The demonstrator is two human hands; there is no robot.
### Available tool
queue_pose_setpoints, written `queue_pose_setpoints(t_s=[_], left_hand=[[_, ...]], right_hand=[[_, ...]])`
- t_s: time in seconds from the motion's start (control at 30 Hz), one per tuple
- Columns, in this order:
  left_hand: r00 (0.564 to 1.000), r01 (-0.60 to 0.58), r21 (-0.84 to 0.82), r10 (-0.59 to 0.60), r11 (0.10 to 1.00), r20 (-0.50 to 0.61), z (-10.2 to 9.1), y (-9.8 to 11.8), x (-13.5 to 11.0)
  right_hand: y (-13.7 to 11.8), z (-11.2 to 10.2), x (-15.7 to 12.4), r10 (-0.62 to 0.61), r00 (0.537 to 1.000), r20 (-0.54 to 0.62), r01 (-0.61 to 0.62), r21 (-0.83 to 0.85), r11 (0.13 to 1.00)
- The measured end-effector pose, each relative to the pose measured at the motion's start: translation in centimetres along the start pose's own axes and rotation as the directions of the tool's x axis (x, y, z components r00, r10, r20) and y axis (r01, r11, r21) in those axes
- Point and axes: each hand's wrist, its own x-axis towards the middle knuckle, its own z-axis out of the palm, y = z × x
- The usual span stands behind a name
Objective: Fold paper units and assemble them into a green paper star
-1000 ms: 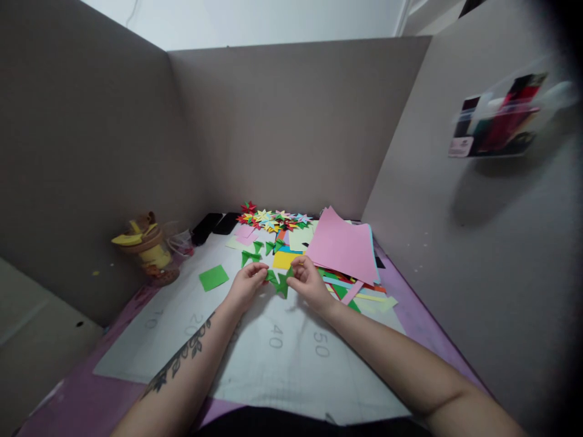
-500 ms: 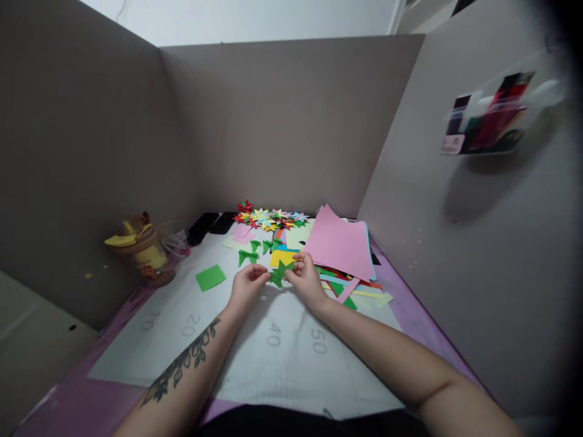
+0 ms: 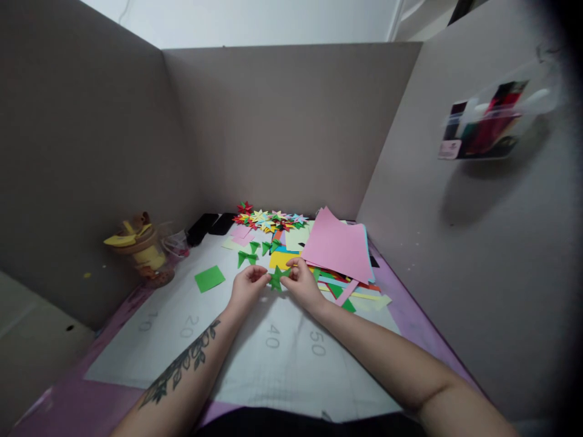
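Observation:
Between my two hands, just above the white sheet, is a green folded paper star point(image 3: 277, 278) with pointed tips. My left hand point(image 3: 248, 285) pinches its left side between thumb and fingers. On its right side my right hand point(image 3: 301, 282) pinches it, partly covering that edge. Beyond my hands lie several small green folded paper pieces point(image 3: 247, 258). A flat green paper square point(image 3: 210, 278) rests to the left of my left hand. Yellow paper point(image 3: 279, 260) lies right behind the star.
Finished-looking colourful paper stars point(image 3: 264, 219) are heaped at the back. Pink sheets point(image 3: 334, 246) and coloured strips point(image 3: 350, 290) lie to the right. A clay pot point(image 3: 144, 249) and two black phone-like objects point(image 3: 222, 223) stand back left. A clear wall holder point(image 3: 487, 121) hangs on the right.
The green star has turned slightly and moved a little left between my fingers. My right hand has shifted slightly left and down. Both hands keep their pinch.

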Motion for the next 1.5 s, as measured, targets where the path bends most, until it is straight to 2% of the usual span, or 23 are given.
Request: queue_pose_setpoints(t_s=[0.33,0.63,0.77,0.87,1.07,1.23,1.33,1.5], left_hand=[[1.000,0.013,-0.027,-0.012,1.000,0.021,0.09,-0.05,-0.03],[0.998,-0.051,0.012,0.051,0.999,0.025,-0.01,0.28,-0.18],[0.998,-0.023,-0.050,0.026,0.998,0.056,0.12,0.22,-0.23],[0.998,0.005,-0.075,0.000,0.997,0.061,0.36,0.17,-0.32],[0.998,-0.060,-0.017,0.060,0.998,-0.016,0.50,0.06,-0.25],[0.994,-0.106,0.005,0.106,0.994,0.021,0.52,-0.28,-0.09],[0.995,-0.068,-0.045,0.071,0.997,0.068,0.50,-0.34,-0.05],[0.993,0.022,-0.094,-0.010,0.995,0.121,0.27,-0.36,0.02]], right_hand=[[0.48,0.13,-0.03,0.043,0.998,0.038,-0.044,0.002,0.999],[0.17,0.08,-0.07,0.101,0.988,0.116,-0.110,0.077,0.991],[0.12,0.12,-0.07,0.109,0.984,0.138,-0.125,0.111,0.986],[0.27,0.13,-0.06,0.094,0.986,0.135,-0.106,0.088,0.990],[0.48,0.42,-0.17,0.086,0.987,0.134,-0.102,0.112,0.988],[0.49,0.75,-0.29,0.094,0.991,0.094,-0.099,0.052,0.994],[0.73,0.72,-0.23,0.090,0.994,0.065,-0.094,0.050,0.994],[1.08,0.44,-0.13,0.084,0.993,0.080,-0.088,0.054,0.995]])
